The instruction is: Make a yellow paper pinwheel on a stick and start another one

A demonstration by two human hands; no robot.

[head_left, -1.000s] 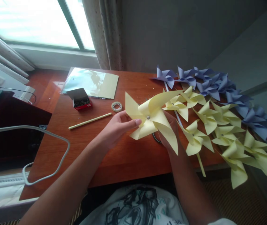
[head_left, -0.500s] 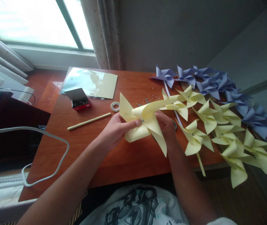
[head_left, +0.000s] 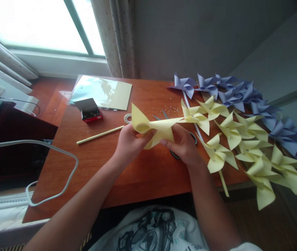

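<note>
A yellow paper pinwheel (head_left: 164,131) is held above the table between both hands, tilted so that its hub no longer shows. My left hand (head_left: 132,141) is closed on its left side, the thumb tucked toward the middle. On the other side my right hand (head_left: 182,144) grips it, thumb at the lower blade and fingers behind the paper. Beneath the right hand lie open scissors (head_left: 176,155), partly covered. A roll of clear tape (head_left: 127,118) sits just beyond the left hand, and a yellow paper stick (head_left: 100,135) lies to its left.
Finished yellow pinwheels (head_left: 232,132) and purple pinwheels (head_left: 232,97) cover the table's right side, some overhanging the edge. A small red box (head_left: 93,118) of metal bits stands open at left. Behind it lies a clear sleeve (head_left: 98,91) with yellow paper. A white cable (head_left: 76,164) crosses the left edge.
The pinwheel has been tipped, turning its hub out of sight. My right hand has come round from behind it, its thumb now on the front, and more of the scissors shows.
</note>
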